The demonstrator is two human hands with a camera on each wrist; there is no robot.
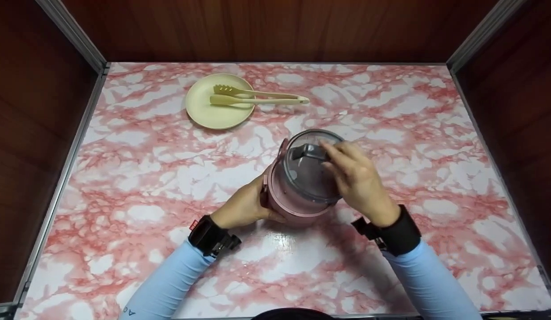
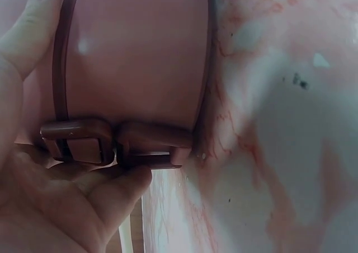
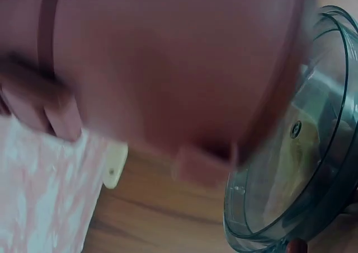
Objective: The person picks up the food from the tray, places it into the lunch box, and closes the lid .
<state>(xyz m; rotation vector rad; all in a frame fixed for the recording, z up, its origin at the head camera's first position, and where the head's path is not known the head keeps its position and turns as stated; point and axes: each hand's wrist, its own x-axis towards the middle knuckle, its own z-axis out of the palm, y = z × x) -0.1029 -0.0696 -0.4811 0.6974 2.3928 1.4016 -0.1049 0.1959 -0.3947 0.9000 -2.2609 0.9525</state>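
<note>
A round pink container (image 1: 287,206) is near the middle of the table, its mouth partly uncovered. My left hand (image 1: 246,202) grips its left side, thumb toward the front. In the left wrist view, fingers lie behind the brown-pink clip latches (image 2: 81,143) on the container wall (image 2: 134,57). Pinched in my right hand (image 1: 362,184) is a see-through dark grey lid (image 1: 311,178) with a raised dark handle (image 1: 311,152). The lid is tilted over the container's far side. In the right wrist view its clear rim (image 3: 240,208) stands apart from the container's edge.
A pale yellow plate (image 1: 217,118) sits farther back on the left, with cream kitchen tongs (image 1: 275,102) laid across it, their joined end reaching past its right rim. Red-and-white marbled covering tops the table (image 1: 146,213). Dark wood panels (image 1: 275,31) enclose the back and sides.
</note>
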